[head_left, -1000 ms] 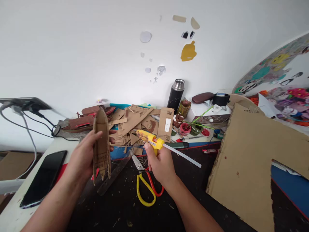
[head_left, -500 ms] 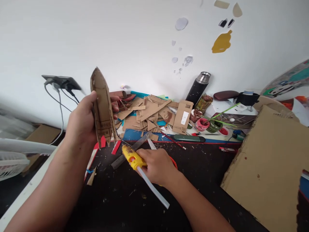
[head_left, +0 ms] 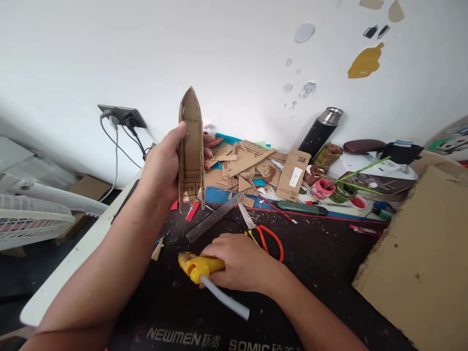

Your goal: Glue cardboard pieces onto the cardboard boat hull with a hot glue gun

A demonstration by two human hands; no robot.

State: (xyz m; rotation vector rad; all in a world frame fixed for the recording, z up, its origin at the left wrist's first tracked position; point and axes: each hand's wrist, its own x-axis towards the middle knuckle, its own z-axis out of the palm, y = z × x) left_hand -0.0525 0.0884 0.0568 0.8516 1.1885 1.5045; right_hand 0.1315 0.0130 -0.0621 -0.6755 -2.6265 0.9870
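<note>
My left hand (head_left: 164,158) is closed around a cardboard boat hull (head_left: 191,146), a narrow shell with thin side walls, held upright with its pointed end at the top. The thumb rests on the near wall, and fingertips show past the far side. Lower down, my right hand (head_left: 237,261) grips a yellow hot glue gun (head_left: 195,265) low over the black desk mat (head_left: 164,302). Its nozzle points left, and a long pale glue stick (head_left: 228,300) sticks out of its back. Just beyond the right hand lie orange-handled scissors (head_left: 270,239) and a dark ruler (head_left: 212,219).
Cardboard scraps (head_left: 248,163) pile up against the wall. Open paint jars (head_left: 323,187), a black thermos (head_left: 321,129) and a green cutter (head_left: 302,208) are at the back right. A large cardboard sheet (head_left: 413,258) stands at right. At left are a white fan (head_left: 32,217) and a power socket (head_left: 122,116).
The view has swung left. The glue gun has dropped lower, away from the cardboard hull, uncovering the scissors' handles. The hull is still in my left hand and stands straighter.
</note>
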